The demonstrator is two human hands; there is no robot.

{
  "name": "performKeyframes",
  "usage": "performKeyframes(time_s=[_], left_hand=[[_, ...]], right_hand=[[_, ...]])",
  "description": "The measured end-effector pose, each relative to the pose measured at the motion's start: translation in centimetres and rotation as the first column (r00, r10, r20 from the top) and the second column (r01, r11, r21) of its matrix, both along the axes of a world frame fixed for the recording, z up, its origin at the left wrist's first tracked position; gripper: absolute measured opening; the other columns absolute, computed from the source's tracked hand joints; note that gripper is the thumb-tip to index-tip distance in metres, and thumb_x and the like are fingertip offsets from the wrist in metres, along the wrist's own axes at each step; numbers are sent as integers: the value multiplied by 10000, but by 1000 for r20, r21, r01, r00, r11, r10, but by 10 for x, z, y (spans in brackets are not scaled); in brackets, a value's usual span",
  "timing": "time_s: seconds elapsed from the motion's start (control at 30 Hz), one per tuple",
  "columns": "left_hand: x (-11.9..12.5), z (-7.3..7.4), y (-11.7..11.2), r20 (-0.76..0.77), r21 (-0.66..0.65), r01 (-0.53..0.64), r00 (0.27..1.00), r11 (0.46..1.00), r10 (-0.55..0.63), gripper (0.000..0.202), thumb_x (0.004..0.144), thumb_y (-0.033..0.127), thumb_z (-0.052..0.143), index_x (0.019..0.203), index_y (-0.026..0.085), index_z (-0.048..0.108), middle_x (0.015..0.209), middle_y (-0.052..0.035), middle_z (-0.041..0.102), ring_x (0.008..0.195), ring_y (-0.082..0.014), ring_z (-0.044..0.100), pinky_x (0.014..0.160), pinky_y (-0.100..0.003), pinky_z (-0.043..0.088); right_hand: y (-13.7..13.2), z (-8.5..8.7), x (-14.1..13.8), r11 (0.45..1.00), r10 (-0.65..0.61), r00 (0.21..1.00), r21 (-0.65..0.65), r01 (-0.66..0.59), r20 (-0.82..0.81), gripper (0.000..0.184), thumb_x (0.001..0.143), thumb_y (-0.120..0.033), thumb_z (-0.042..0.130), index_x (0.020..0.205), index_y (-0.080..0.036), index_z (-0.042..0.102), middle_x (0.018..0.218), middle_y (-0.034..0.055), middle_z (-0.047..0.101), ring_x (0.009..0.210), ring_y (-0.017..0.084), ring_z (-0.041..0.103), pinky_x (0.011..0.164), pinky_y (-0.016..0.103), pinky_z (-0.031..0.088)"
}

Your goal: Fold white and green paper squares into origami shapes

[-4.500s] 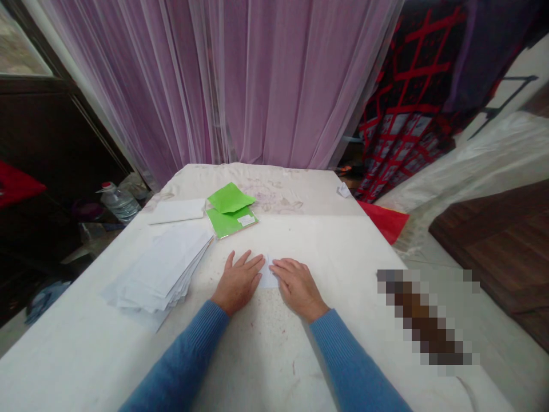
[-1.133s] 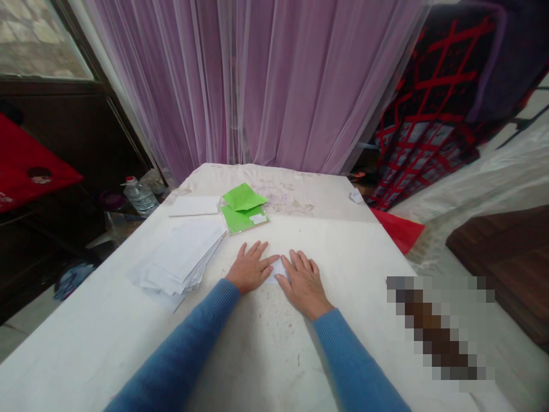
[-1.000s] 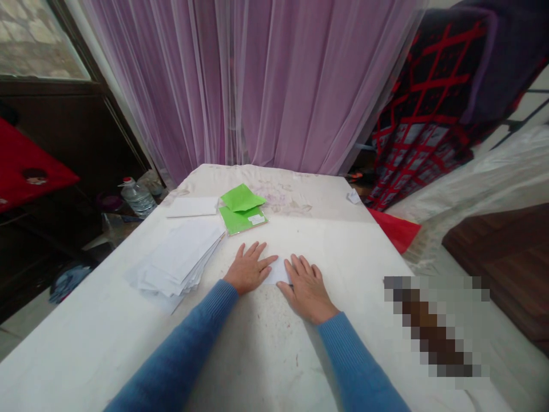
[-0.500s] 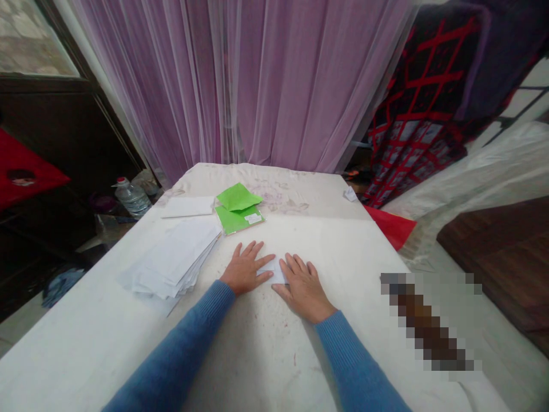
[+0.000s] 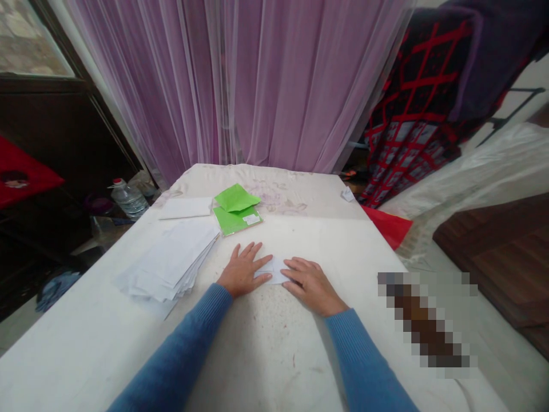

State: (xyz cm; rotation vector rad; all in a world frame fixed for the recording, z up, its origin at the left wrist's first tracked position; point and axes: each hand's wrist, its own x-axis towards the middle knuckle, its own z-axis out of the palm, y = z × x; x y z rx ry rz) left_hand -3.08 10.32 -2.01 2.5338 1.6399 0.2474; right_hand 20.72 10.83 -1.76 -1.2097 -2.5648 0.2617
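Note:
A small folded piece of white paper [image 5: 277,272] lies on the white-covered table between my hands. My left hand [image 5: 243,273] rests flat on its left part, fingers spread and thumb pointing right. My right hand [image 5: 313,286] is at the paper's right edge, its fingers bent a little and the thumb apart from them. Part of the paper is hidden under the hands. Left of my left hand, a loose stack of white sheets [image 5: 175,257] lies fanned out.
Beyond my hands lie a bright green paper square [image 5: 237,197] and a green packet with a label [image 5: 229,220]. A white pad [image 5: 186,208] is beside them. A crumpled bit of paper [image 5: 347,194] sits at the far right edge. A blurred-out brown object [image 5: 424,320] is at the right.
My right hand has drawn slightly right and turned, its fingers now bent rather than flat, and more of the paper shows. My left hand stays in place.

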Motion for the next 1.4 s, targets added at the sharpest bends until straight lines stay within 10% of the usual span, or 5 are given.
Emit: performKeyframes(time_s=[0.2,0.53,1.07,1.4], left_hand=[[-4,2,-3,78,-31,99,992,995,-96,709,782,719,534,1374,331,502,1546,-100,341,1425,-328,289,1155,-607,105],[-8,3,-11,247,9,-78,966,997,73,224,905,327,523,966,320,739,1313,-5,626,1328,-245,457,1159,-572,174],[-7,-1,-9,251,-8,-222,943,975,217,98,849,305,579,814,227,626,1288,-43,635,1336,-275,443,1139,-568,226],[-5,-1,-11,260,18,-234,940,972,222,258,854,209,527,1107,245,568,1435,-80,503,1373,-254,395,1148,-576,198]], right_hand=[[0,-3,-1,998,2,998,69,2,-68,233,908,-289,582,1101,-286,713,1233,44,667,1203,220,555,997,403,419],[4,-10,-4,994,-67,984,79,81,-162,201,904,-346,596,1028,-249,722,1171,56,697,1135,208,600,972,376,434],[8,-14,-14,922,-366,892,28,387,-264,207,890,-271,530,729,-220,648,1091,31,708,1103,214,585,913,362,393],[6,-13,-17,897,-415,880,54,438,-232,104,867,-223,540,892,-209,641,1085,55,688,1050,215,586,886,352,373]])
